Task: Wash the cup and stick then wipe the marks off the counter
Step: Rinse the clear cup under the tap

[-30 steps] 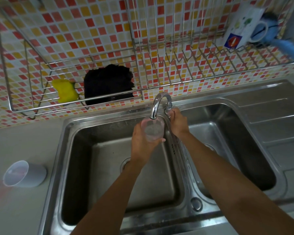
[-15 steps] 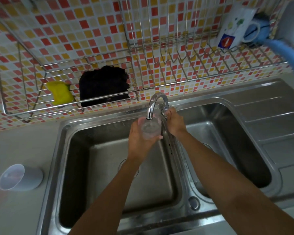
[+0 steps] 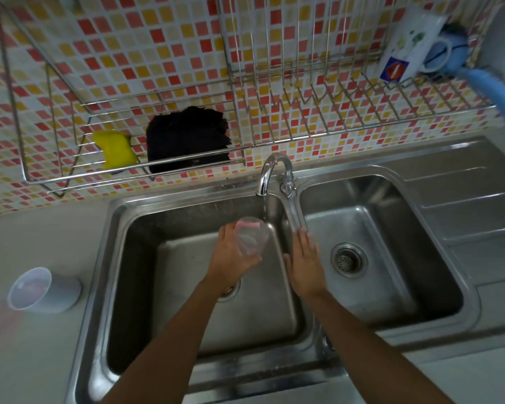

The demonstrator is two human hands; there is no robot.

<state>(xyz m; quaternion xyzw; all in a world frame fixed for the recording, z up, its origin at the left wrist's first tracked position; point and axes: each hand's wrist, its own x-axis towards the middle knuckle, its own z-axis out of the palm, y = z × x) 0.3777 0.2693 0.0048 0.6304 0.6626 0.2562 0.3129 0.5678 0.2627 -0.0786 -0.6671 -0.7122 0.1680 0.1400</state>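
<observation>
My left hand (image 3: 231, 258) holds a clear plastic cup (image 3: 250, 236) over the left sink basin (image 3: 187, 287), tilted with its mouth toward the tap. Something pink shows inside the cup near its rim. Water runs from the chrome tap (image 3: 270, 173) just beside the cup's right edge. My right hand (image 3: 305, 263) hovers flat with fingers apart over the divider between the basins, holding nothing. A second pale cup (image 3: 43, 290) lies on its side on the counter at the left. A faint reddish mark (image 3: 0, 325) stains the counter below it.
A wire rack (image 3: 245, 147) on the tiled wall holds a yellow sponge (image 3: 114, 148) and a black cloth (image 3: 187, 138). A white mug (image 3: 411, 45) and blue brush (image 3: 490, 88) sit at the rack's right. The right basin (image 3: 391, 258) has a drain strainer; a draining board (image 3: 478, 205) lies beyond.
My right hand left the tap handle and dropped to the basin divider. Water now runs. My left hand lowered the cup away from the spout.
</observation>
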